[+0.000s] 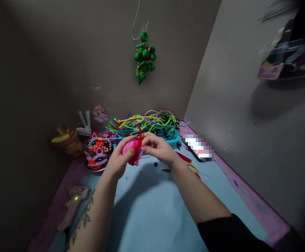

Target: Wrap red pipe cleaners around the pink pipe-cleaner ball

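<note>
My left hand (119, 157) is wrapped round a pink and red fuzzy craft piece (132, 148), which looks made of pipe cleaners. A red strip sticks up from its top. At its right side my right hand (156, 148) has thumb and fingers pinched together, close to the red strip and a thin pink-lilac stem (140, 154). Exactly what lies between those fingertips is partly hidden, though the pink-lilac stem runs into them. Both hands are held above the blue table covering (152, 210).
Behind my hands a blue tray (175, 140) overflows with colourful pipe cleaners (147, 122). Finished fuzzy faces (98, 150) sit on a plate at left, near a pink glue gun (75, 206). Yellow-handled scissors (193, 168) and a phone (198, 147) lie right. A green ornament (144, 57) hangs above.
</note>
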Demonstrator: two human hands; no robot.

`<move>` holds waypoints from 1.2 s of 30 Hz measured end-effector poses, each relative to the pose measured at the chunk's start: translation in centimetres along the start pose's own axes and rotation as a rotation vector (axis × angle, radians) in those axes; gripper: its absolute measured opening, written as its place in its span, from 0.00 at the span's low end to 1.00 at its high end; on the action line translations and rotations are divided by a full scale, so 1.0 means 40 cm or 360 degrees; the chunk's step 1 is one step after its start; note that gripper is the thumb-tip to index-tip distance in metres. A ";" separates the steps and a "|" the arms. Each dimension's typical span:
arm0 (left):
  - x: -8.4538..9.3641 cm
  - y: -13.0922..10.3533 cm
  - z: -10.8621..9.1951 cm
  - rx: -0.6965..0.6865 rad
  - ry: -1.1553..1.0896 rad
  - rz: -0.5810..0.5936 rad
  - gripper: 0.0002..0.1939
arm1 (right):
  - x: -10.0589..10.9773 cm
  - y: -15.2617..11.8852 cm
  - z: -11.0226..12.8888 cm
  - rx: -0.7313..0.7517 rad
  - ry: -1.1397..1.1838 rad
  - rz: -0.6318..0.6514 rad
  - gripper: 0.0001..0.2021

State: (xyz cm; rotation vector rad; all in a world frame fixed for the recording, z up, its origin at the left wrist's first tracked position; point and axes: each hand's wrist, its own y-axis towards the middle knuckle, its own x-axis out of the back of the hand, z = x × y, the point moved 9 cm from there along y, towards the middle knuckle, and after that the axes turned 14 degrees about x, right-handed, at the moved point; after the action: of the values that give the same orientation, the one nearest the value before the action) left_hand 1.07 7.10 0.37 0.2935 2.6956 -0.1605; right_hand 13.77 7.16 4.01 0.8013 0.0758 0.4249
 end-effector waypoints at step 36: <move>0.013 -0.020 -0.005 0.0233 -0.0186 -0.0062 0.21 | 0.017 -0.006 0.045 0.0231 -0.0277 -0.0233 0.06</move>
State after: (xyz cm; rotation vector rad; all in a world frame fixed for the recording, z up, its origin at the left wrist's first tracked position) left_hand 0.33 6.46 0.39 0.2664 2.5793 -0.3762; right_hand 14.87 6.05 5.15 0.9660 0.0028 0.2115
